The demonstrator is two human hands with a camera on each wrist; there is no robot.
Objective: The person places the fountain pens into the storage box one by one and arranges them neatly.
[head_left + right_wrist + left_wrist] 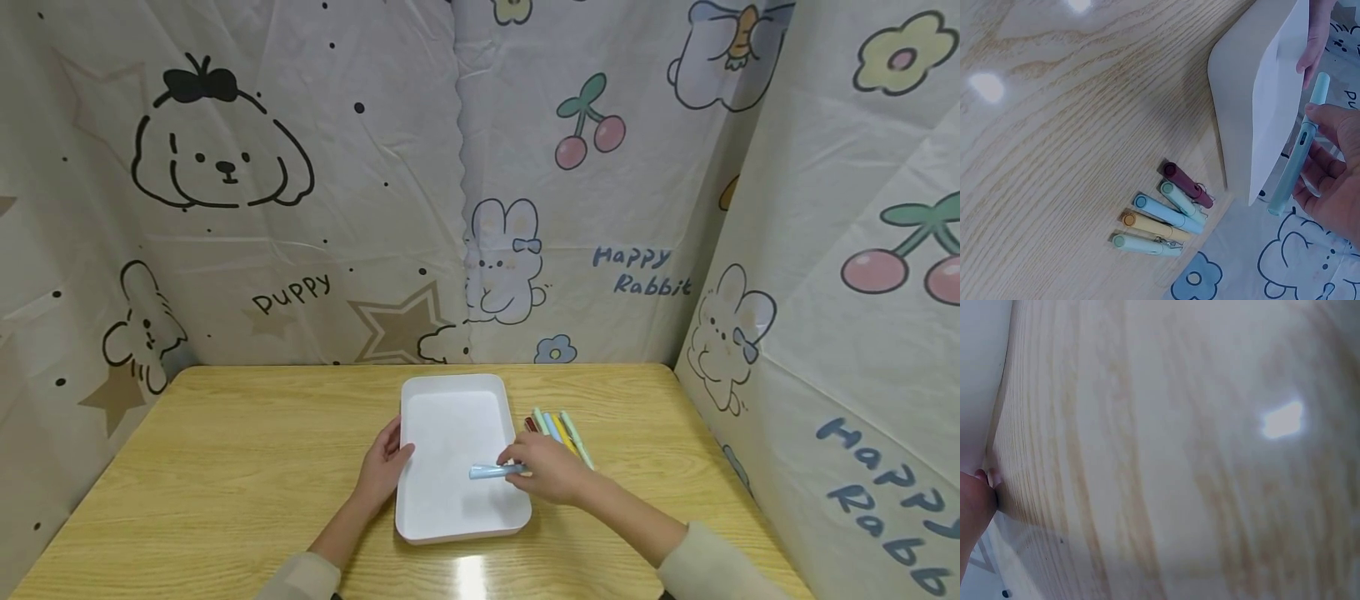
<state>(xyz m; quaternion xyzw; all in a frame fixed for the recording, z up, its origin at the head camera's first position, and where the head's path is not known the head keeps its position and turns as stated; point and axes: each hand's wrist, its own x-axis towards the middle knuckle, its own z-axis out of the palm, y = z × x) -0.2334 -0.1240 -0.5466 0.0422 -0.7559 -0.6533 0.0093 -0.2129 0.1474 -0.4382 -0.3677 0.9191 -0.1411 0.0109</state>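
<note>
A pale blue pen (486, 472) is pinched between the thumb and fingers of my right hand (551, 468), over the right part of a white tray (442, 433). In the right wrist view the pen (1290, 172) slants and shows a small slot in its barrel. My left hand (384, 471) grips the tray's left wall, thumb at the rim and fingers outside; the left wrist view shows just part of this hand (974, 503). Right of the tray lie several capped pens: dark red (1186, 182), light green (1179, 197), blue (1166, 212), yellow (1154, 226) and pale green (1146, 244).
The tray stands on a wood-grain table (247, 467). Printed cloth (360, 167) hangs behind the table and along both sides. The lying pens sit close to the tray's right wall, partly behind my right hand in the head view.
</note>
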